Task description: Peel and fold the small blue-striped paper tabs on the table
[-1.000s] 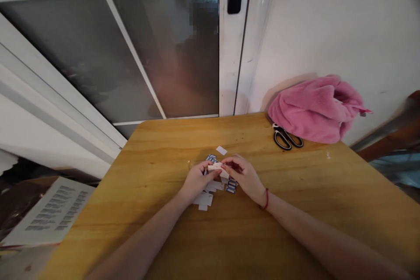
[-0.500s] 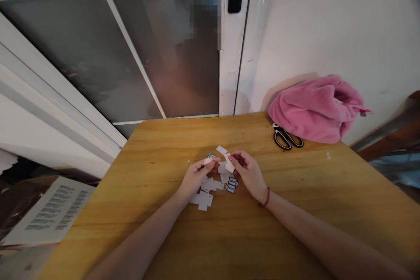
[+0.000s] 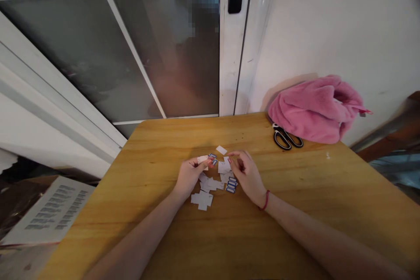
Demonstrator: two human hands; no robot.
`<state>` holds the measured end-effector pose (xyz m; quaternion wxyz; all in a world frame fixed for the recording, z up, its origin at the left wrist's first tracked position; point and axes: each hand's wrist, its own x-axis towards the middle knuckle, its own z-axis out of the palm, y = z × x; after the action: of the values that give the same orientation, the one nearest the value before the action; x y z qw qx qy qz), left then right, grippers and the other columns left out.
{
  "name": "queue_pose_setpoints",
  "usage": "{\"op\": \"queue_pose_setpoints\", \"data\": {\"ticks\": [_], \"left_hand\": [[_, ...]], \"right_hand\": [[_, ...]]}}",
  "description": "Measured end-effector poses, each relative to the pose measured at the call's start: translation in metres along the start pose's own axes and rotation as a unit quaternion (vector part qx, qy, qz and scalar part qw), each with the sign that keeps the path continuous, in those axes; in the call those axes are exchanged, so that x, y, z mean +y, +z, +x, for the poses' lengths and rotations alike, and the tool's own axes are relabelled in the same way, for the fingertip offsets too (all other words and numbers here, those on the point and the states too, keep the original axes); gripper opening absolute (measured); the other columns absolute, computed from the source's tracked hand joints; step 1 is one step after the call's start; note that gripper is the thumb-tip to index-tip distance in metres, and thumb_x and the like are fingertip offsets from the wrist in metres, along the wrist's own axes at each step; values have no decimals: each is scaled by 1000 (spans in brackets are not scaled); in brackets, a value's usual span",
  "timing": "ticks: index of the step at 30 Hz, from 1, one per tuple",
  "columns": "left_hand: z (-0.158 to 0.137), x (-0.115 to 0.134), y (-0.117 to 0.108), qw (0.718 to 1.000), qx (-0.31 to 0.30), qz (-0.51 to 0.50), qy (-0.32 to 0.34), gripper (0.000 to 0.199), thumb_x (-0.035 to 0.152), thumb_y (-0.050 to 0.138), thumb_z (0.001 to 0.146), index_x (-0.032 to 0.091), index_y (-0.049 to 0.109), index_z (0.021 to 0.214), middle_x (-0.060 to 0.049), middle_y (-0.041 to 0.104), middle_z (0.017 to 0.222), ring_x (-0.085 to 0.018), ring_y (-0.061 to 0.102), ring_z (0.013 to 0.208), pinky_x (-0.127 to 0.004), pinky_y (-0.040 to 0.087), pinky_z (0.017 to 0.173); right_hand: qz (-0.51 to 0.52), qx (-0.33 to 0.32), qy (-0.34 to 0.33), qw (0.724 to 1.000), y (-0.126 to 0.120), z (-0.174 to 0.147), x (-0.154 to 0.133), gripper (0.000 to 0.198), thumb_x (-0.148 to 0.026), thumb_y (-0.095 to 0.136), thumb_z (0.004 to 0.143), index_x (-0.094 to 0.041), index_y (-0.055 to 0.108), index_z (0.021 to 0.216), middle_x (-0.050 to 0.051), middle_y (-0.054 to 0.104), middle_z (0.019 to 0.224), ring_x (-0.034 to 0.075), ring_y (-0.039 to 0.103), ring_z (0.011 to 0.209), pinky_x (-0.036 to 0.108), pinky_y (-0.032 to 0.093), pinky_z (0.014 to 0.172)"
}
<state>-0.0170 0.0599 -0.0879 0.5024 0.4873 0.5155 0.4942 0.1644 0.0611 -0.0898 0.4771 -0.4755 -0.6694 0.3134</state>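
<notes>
My left hand (image 3: pixel 189 177) pinches a small white paper slip (image 3: pixel 202 160) between thumb and fingers, above the left side of a scatter of slips. Close to its fingertips are small blue-edged labels (image 3: pixel 213 162). My right hand (image 3: pixel 248 176), with a red cord at the wrist, hovers at the right side of the scatter. Its thumb and index finger are apart, and I see nothing between them. Below lie several overlapping white paper slips (image 3: pixel 210 183), some with faint marks. More blue-edged labels (image 3: pixel 231 185) lie by my right hand. A lone slip (image 3: pixel 221 150) rests farther back.
The wooden table (image 3: pixel 157 148) meets a frosted glass door (image 3: pixel 183 74) at the back. Black-handled scissors (image 3: pixel 286 138) lie partly under a pink plush cloth (image 3: pixel 315 109) at the back right. A printed cardboard box (image 3: pixel 55 210) stands beyond the left edge.
My right hand has let go of a white slip, and its thumb and index finger have parted. My left hand has shifted slightly left, with its slip now showing more fully.
</notes>
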Motion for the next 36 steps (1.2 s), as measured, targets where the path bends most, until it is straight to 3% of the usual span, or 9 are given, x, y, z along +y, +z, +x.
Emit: {"op": "queue_pose_setpoints", "data": {"ticks": [2,7,14,19,24,27,30,33,36], "left_hand": [[0,2,0,1000,-1,-24,-5,22,37,68,69,15,71,72,-8,70,94,-21,62,92,-27,45,78],[3,7,-4,987,-2,-146,-64,41,40,59,75,16,59,108,-9,69,95,-21,64,83,-30,48,71],[8,0,-7,989,-29,-145,0,33,13,61,67,14,57,100,-10,65,102,-20,61,96,-33,43,89],[8,0,-5,994,14,-93,48,28,17,66,67,15,56,94,-7,65,92,-19,62,92,-36,43,91],[10,0,-8,995,27,-59,76,24,22,65,70,16,56,91,-8,63,104,-20,56,105,-37,40,96],[11,0,-13,995,42,10,85,20,23,60,73,17,57,93,-8,62,108,-20,54,108,-39,38,98],[12,1,-19,978,50,153,137,19,21,53,80,21,58,98,-5,60,112,-19,52,111,-39,36,99],[13,-1,-22,922,3,323,211,22,24,52,82,23,60,102,-4,58,117,-20,44,119,-40,30,104],[15,-7,-22,867,-55,437,234,34,33,54,82,22,56,114,-7,49,129,-24,32,128,-44,26,106]], "right_hand": [[5,-8,2,1000,0,0,1,16,-32,45,85,-22,56,90,2,47,76,12,41,56,26,37,53],[85,-36,67,994,3,2,4,19,-38,45,84,-21,53,87,1,53,72,13,45,56,24,35,48],[137,-26,124,983,1,5,-1,22,-42,49,81,-20,52,84,-1,50,65,9,39,46,22,29,40],[155,-18,136,978,1,5,0,23,-43,52,79,-20,52,82,-4,45,57,8,37,44,21,28,39],[167,-18,139,976,2,5,2,21,-41,53,79,-20,53,82,-5,44,57,8,37,44,21,28,40],[171,-14,136,976,2,5,2,21,-41,53,79,-20,54,81,-4,47,59,8,38,45,21,30,41],[173,-13,138,975,2,6,2,22,-41,54,78,-20,54,80,-2,50,64,8,39,45,21,30,41],[171,-10,136,976,2,7,3,22,-41,54,78,-20,55,81,-2,51,64,8,39,45,21,29,41],[168,-7,134,977,2,7,4,22,-42,54,78,-20,55,81,-2,52,65,8,40,45,21,30,42]]}}
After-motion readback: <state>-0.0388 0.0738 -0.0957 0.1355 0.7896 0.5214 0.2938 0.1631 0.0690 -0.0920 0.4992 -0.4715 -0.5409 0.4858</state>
